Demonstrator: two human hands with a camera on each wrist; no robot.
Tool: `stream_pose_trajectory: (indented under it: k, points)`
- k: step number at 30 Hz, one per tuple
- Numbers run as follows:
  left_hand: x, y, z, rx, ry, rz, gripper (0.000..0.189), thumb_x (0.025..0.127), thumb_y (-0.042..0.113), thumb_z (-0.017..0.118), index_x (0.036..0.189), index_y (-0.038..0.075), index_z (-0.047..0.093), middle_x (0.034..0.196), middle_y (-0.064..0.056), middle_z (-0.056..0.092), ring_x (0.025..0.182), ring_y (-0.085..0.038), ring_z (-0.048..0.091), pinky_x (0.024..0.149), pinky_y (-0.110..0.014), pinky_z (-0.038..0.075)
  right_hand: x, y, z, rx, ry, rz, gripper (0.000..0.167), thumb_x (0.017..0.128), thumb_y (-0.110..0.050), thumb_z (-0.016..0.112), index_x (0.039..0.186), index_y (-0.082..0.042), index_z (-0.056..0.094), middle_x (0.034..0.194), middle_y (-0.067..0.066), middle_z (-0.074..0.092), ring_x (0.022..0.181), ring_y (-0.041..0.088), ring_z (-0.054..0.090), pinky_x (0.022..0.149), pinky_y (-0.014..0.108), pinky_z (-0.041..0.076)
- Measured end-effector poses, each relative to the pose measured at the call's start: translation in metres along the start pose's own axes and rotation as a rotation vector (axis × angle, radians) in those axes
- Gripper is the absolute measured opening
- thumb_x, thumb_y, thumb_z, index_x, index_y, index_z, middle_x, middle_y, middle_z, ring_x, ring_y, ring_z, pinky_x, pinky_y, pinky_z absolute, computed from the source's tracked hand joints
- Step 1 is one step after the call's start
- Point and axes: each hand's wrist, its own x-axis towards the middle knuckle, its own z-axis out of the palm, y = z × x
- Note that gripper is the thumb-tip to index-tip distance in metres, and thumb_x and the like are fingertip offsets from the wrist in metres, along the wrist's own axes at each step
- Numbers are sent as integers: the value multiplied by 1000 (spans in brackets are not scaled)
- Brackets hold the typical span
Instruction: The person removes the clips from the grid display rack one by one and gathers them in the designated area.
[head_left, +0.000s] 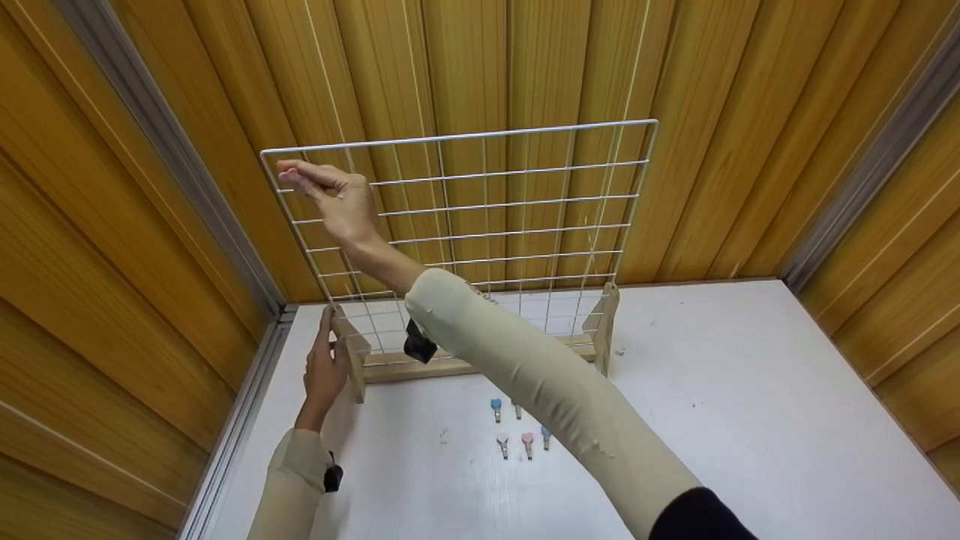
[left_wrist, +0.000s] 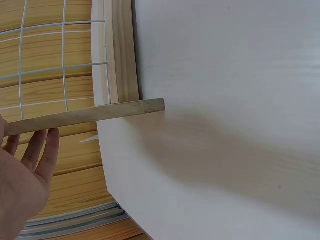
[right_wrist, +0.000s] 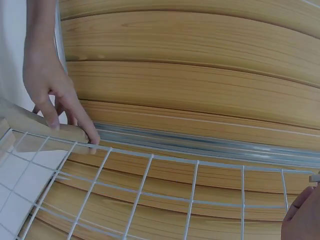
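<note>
A white wire grid (head_left: 486,205) stands upright in a wooden stand (head_left: 420,370). My right hand (head_left: 352,210) is up at the grid's top left corner, its thumb and fingers pinching a small clothespin with a pink tip (head_left: 289,177). In the right wrist view only the end of this clothespin (right_wrist: 314,178) shows beside the wire, and the fingers mostly hide the rest. Low on the left, my left hand (head_left: 326,371) rests its extended fingers (left_wrist: 47,155) against the outer face of the stand's wooden side piece (left_wrist: 85,115).
Several small clothespins with heart tops lie on the white table (head_left: 750,405), among them a blue one (head_left: 496,409), a pink one (head_left: 527,442) and a white one (head_left: 502,445). Wood-patterned panels (head_left: 750,135) enclose the table behind and at both sides.
</note>
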Motion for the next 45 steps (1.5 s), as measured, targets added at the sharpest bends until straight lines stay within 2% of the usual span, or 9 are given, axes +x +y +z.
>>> stream_pose_trajectory:
  k: [7,12,21,24,27,30,32,36,45]
  points:
    - [2,1,-2,-4,6,12,63,111,14,39,166,23,10,168,-16,28,126,-47,58,88,-62,52,-14,1,-12,-99,-103,-23,27,97,-5,64,120,4,73,118,17,75,108,16,74,94,18,54]
    - [4,3,0,16,-1,-4,63,112,16,38,166,24,8,167,-17,29,125,-45,59,86,-60,51,-22,-1,-17,-44,-156,-18,27,98,-3,62,121,7,71,121,21,73,111,24,73,93,22,56]
    - [6,5,2,2,11,-5,62,112,18,38,166,26,10,168,-17,29,127,-46,58,89,-62,51,-35,-8,-32,-46,-151,-12,27,100,-2,62,123,9,69,119,24,73,111,30,73,89,28,58]
    - [6,4,1,4,8,-8,62,112,18,37,166,26,8,168,-17,27,129,-47,57,91,-64,50,-40,-11,-40,-66,-154,-5,28,100,-3,62,124,8,69,119,22,73,109,27,74,88,27,59]
    - [5,3,1,2,-2,-23,62,112,19,36,166,27,7,169,-16,25,130,-47,55,93,-64,50,-46,-14,-50,-98,-146,4,27,100,-4,63,124,6,70,120,20,74,99,15,75,78,21,56]
    - [5,2,0,0,-11,-36,63,112,18,36,166,28,6,169,-16,25,131,-46,55,94,-63,50,-51,-16,-62,-131,-136,5,27,100,-5,63,125,5,70,119,20,74,85,5,70,69,19,50]
    - [5,2,-1,-3,-13,-36,63,112,17,36,166,27,5,169,-18,25,131,-47,55,93,-63,50,-55,-17,-72,-157,-128,2,28,100,-5,63,125,4,70,119,19,75,82,3,66,68,20,49]
    - [7,5,-2,-10,-8,-24,64,112,15,36,166,28,5,168,-18,26,131,-47,55,92,-63,51,-60,-17,-94,-159,-117,2,27,100,-4,63,125,5,69,119,19,74,91,4,71,77,20,54]
    - [7,6,3,0,23,30,63,111,13,38,166,22,11,168,-17,29,125,-45,59,82,-58,53,-84,-16,-162,-208,-69,76,27,99,-3,64,124,5,70,114,17,76,85,4,70,70,18,53]
